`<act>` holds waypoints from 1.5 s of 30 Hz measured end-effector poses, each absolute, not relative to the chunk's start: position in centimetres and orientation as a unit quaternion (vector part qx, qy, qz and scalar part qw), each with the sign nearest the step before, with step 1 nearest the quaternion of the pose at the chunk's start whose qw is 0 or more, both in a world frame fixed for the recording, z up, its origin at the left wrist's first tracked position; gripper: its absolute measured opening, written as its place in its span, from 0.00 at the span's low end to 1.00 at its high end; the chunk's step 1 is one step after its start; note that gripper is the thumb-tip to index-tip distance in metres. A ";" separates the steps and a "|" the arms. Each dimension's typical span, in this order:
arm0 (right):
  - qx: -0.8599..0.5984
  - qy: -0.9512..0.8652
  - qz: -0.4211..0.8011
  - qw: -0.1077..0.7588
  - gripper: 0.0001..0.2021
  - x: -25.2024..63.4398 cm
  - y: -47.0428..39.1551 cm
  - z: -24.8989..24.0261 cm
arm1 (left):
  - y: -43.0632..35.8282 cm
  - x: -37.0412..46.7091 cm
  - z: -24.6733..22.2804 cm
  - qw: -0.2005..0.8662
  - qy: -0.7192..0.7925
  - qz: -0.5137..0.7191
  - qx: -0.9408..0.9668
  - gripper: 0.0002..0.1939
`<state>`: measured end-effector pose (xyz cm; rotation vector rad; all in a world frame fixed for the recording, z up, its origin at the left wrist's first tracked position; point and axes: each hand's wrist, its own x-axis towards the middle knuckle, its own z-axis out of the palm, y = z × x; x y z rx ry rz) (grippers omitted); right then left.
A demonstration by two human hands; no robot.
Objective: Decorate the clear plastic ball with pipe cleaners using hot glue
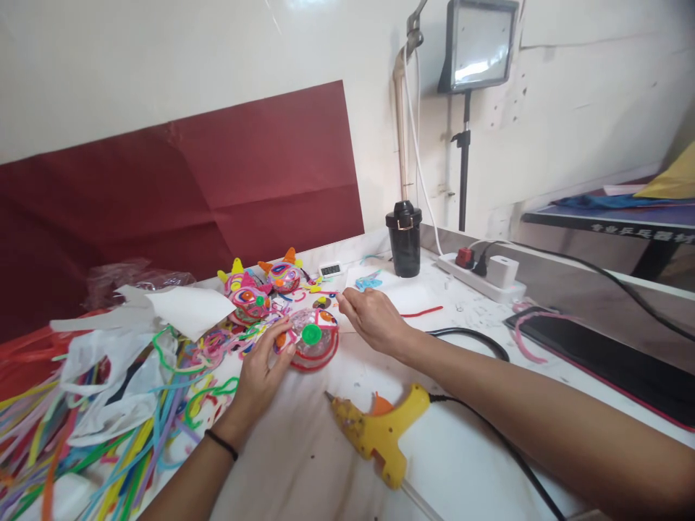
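A rounded, clear craft piece (329, 340) trimmed with red fuzzy stems, a green button and orange buttons rests on the white table. My left hand (264, 365) grips its left side, fingers and thumb against it. Just behind and to the right, my right hand (372, 315) is closed in a pinch; whatever is between its fingertips is too small to make out. A red pipe cleaner (423, 312) lies beside that hand. In front of the craft piece, a yellow glue gun (374, 430) lies on its side, its nozzle pointing left.
Two finished-looking colourful craft heads (250, 300) (285, 276) stand behind my left hand. Loose pipe cleaners (124, 463) and plastic bags (108, 383) pile up at left. A black cup (405, 239), power strip (483, 278), cables and a dark mat (602, 362) are at right.
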<state>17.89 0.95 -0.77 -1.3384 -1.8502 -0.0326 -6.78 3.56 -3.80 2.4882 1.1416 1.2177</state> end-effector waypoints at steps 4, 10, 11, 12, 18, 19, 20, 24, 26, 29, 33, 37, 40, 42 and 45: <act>-0.511 -0.746 -0.008 0.428 0.12 18.0 1.1 -0.9 | 3.6 -7.0 -3.7 0.078 0.377 0.407 0.828 0.19; -0.421 -0.782 0.057 0.456 0.18 17.7 1.8 -1.3 | 3.9 -7.4 -3.6 0.089 0.394 0.405 0.820 0.20; -0.409 -0.786 0.072 0.458 0.18 17.7 1.9 -1.5 | 3.9 -7.4 -3.6 0.091 0.396 0.405 0.819 0.20; -0.400 -0.788 0.086 0.460 0.19 17.6 2.0 -1.6 | 4.0 -7.5 -3.5 0.092 0.397 0.405 0.819 0.20; -0.370 -0.794 0.144 0.461 0.19 17.8 2.3 -2.2 | 4.2 -7.9 -3.4 0.122 0.409 0.404 0.809 0.22; -0.365 -0.795 0.150 0.461 0.19 17.8 2.4 -2.2 | 4.3 -8.0 -3.3 0.129 0.410 0.401 0.809 0.22; -0.361 -0.796 0.156 0.461 0.20 17.9 2.4 -2.3 | 4.3 -8.2 -3.3 0.135 0.411 0.399 0.808 0.22; -0.345 -0.801 0.173 0.458 0.22 18.0 2.5 -2.6 | 4.4 -8.8 -3.0 0.144 0.415 0.392 0.808 0.21; -0.338 -0.803 0.179 0.456 0.23 18.0 2.6 -2.8 | 4.4 -8.9 -2.8 0.148 0.414 0.392 0.808 0.21; -0.329 -0.807 0.184 0.454 0.24 18.1 2.8 -3.1 | 4.3 -9.0 -2.6 0.147 0.414 0.398 0.806 0.22; -0.319 -0.812 0.192 0.450 0.28 18.1 3.0 -3.4 | 4.3 -9.0 -2.6 0.142 0.406 0.406 0.806 0.22; -0.321 -0.805 0.205 0.454 0.29 18.0 3.1 -3.7 | 4.3 -8.9 -2.6 0.141 0.392 0.400 0.817 0.22; -0.333 -0.790 0.219 0.466 0.28 17.9 3.3 -3.9 | 4.4 -8.9 -2.5 0.142 0.383 0.390 0.825 0.22; -0.346 -0.775 0.230 0.476 0.26 17.9 3.5 -4.1 | 4.5 -8.9 -2.3 0.145 0.379 0.383 0.830 0.22; -0.365 -0.752 0.244 0.491 0.24 18.1 4.1 -4.3 | 4.9 -9.1 -1.9 0.149 0.374 0.370 0.837 0.22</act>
